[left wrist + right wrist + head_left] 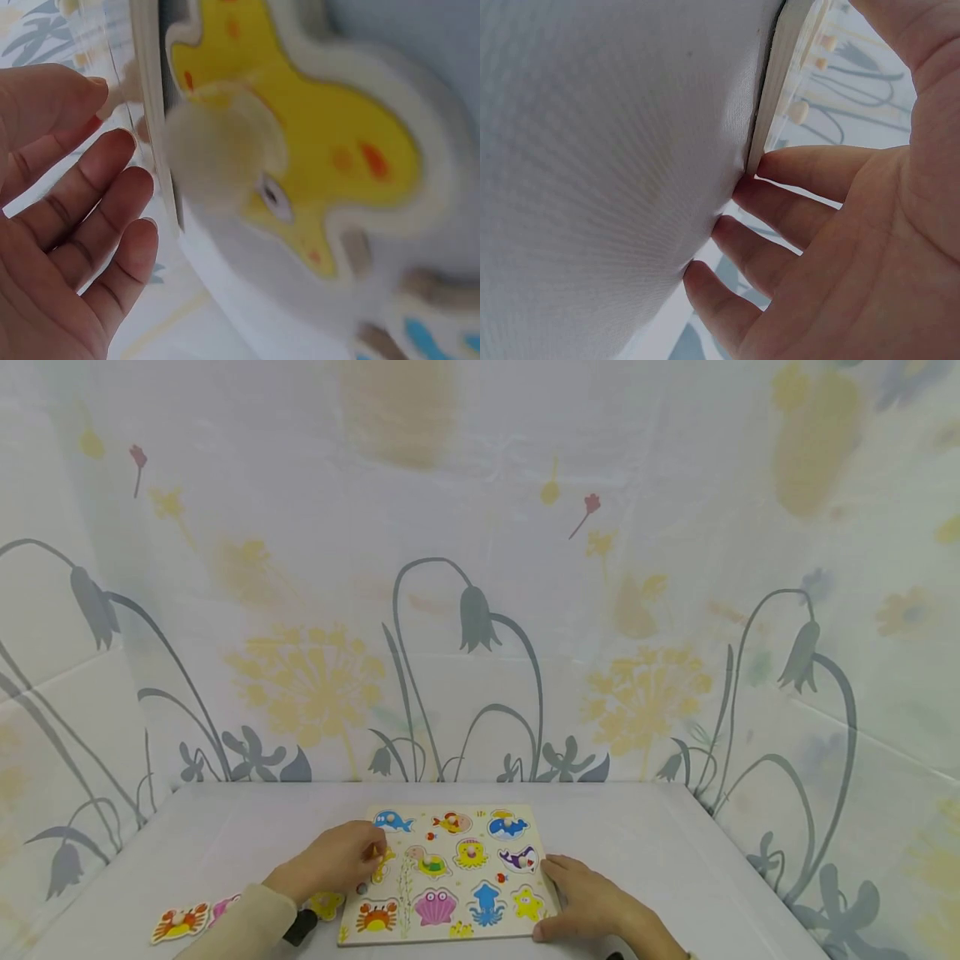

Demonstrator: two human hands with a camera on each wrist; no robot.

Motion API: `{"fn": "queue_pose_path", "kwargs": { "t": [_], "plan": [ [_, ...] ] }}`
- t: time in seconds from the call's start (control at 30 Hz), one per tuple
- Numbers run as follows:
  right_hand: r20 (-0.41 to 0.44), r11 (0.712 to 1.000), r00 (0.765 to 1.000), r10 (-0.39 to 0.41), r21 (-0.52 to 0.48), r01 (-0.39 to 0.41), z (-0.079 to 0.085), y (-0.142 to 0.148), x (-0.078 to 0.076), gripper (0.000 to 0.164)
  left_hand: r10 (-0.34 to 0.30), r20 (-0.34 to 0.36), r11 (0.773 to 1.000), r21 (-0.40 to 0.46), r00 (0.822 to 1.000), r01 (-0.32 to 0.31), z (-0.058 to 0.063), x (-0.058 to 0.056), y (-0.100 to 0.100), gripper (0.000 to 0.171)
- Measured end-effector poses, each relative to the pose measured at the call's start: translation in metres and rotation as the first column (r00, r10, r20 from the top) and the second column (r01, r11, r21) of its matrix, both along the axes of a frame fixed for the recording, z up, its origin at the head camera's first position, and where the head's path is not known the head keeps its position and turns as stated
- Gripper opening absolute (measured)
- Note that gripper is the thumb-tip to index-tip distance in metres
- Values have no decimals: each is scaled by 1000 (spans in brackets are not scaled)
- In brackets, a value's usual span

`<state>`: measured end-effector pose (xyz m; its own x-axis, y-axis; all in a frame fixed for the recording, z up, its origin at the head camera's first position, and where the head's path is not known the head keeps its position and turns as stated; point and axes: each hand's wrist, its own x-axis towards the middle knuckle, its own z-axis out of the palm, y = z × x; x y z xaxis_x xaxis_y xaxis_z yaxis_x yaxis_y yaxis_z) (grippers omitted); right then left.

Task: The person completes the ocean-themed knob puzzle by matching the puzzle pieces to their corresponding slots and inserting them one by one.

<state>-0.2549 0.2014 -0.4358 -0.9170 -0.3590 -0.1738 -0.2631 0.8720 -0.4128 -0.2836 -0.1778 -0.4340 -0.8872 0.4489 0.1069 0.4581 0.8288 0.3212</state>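
Observation:
A wooden sea-animal puzzle board (401, 893) lies flat on the table. At its left side my left hand (341, 856) bends over the yellow seahorse piece (384, 867), thumb and index finger pinching at its knob. The left wrist view shows the left hand (82, 202) with its other fingers spread loosely beside the board's edge. My right hand (588, 902) rests against the board's right edge, thumb by the near corner. In the right wrist view, the fingertips of the right hand (840, 247) touch down along the board's side (776, 82), fingers nearly straight.
Left of the board lie a loose crab piece (180, 922), a pink piece (225, 906) partly behind the left sleeve (251, 922), and a yellow starfish piece (326, 906), large and blurred in the left wrist view. A flower-printed cloth (480, 693) hangs behind the white table (637, 827).

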Motion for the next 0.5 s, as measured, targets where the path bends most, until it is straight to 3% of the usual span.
{"fn": "queue_pose_path", "kwargs": {
  "t": [0.27,0.5],
  "plan": [
    [-11,1000,1000,8,6,-8,1,1,0,99,51,-2,999,-9,999,-51,5,8,-16,8],
    [-6,1000,1000,14,-1,-14,1,1,0,98,57,16,998,-22,998,-57,5,17,-30,10]
  ]
}}
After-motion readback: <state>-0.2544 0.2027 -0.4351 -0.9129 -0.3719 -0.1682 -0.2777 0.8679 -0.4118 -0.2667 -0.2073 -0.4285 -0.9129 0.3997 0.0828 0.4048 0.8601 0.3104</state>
